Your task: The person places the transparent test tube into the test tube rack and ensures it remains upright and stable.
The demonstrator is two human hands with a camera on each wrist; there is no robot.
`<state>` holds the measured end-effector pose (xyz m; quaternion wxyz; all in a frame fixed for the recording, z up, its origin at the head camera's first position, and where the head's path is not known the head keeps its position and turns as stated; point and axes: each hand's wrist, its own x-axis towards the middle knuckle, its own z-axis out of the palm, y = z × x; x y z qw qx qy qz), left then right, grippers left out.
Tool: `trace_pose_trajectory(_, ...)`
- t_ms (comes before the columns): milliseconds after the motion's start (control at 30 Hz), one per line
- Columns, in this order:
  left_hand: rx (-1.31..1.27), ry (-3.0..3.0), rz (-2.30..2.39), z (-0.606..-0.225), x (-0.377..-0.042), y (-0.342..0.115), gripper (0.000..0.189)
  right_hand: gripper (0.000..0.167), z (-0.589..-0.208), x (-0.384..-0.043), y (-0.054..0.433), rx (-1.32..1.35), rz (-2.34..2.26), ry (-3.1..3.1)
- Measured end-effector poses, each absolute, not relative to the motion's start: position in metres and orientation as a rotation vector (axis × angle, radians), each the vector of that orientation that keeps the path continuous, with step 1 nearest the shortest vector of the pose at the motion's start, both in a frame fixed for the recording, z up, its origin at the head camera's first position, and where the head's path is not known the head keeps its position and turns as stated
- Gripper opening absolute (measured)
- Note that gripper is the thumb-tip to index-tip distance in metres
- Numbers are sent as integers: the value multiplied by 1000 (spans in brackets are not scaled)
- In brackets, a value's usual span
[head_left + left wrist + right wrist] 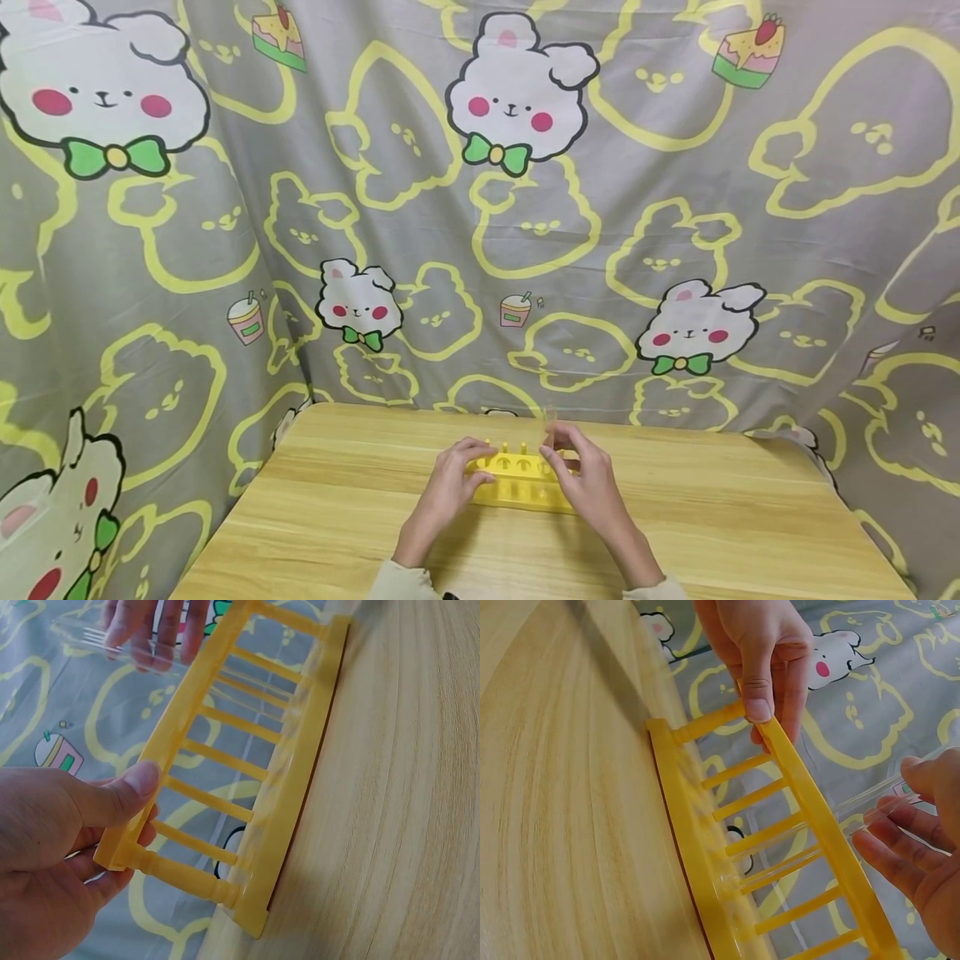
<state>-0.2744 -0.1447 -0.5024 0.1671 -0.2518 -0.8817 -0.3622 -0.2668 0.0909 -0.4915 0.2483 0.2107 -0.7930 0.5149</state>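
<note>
A yellow test tube rack (pixel 525 503) stands upright on the table, its top bar joined to the base by posts and thin pegs. My left hand (pixel 448 482) grips the left end of the top bar, thumb on the near side in the left wrist view. With thumb and fingers, my right hand (pixel 588 475) holds a clear test tube (pixel 866 799) near its upper part. The tube runs down through a hole in the top bar, its lower end close to the rack's base. In the head view its mouth shows faintly above the right fingers.
The rack sits near the far part of a wood-grain table (pixel 337 517). Behind and to the left hangs a grey curtain (pixel 420 225) printed with rabbits and yellow outlines, meeting the table's far edge.
</note>
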Motion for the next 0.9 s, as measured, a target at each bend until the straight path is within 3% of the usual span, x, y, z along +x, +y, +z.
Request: trace_pose_trajectory(900,-712,-2493,-1031,-504,-274,-144,38,24,-498,-265,93,582,1432,-2177)
